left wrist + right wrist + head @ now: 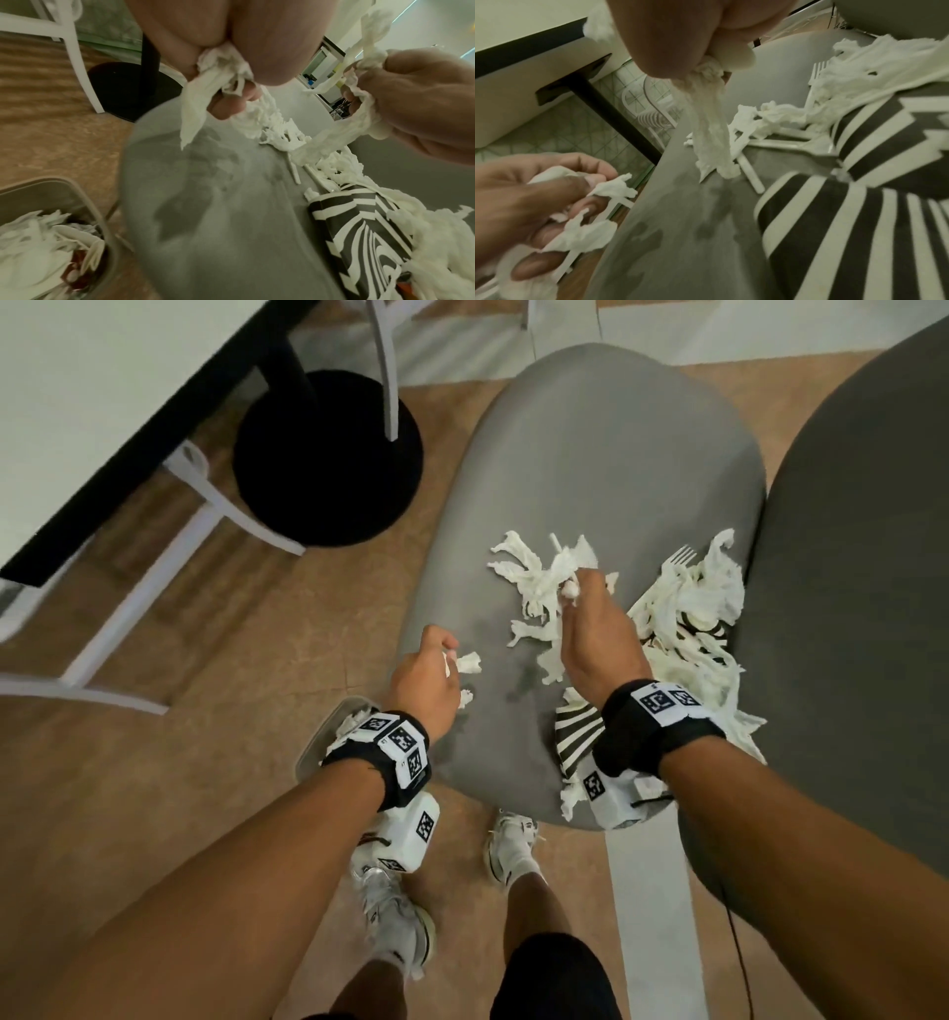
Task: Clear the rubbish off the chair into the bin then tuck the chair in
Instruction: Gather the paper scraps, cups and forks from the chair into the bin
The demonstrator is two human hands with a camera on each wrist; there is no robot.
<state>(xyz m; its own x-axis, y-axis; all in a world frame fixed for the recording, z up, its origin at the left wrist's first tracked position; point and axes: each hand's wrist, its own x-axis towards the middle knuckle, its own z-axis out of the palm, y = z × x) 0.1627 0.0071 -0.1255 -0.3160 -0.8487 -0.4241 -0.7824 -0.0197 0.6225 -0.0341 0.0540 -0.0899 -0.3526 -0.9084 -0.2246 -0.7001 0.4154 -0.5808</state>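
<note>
Torn white tissue scraps (539, 588) litter the grey chair seat (590, 469), with a white plastic fork (682, 556) and a black-and-white striped paper item (577, 737) among them. Over the middle of the pile, my right hand (577, 593) grips a bunch of tissue strips (711, 125) that hang down onto the seat. At the seat's left edge, my left hand (441, 654) holds a small wad of tissue (221, 69). The bin (64, 188) stands on the floor left of the chair, below my left wrist, with tissue inside.
Dark damp patches (518, 670) mark the seat. A table with a black round base (328, 459) and white chair legs (205, 510) stand to the left. A second dark grey chair (862, 557) sits close on the right. My feet (508, 845) are beside the chair's front.
</note>
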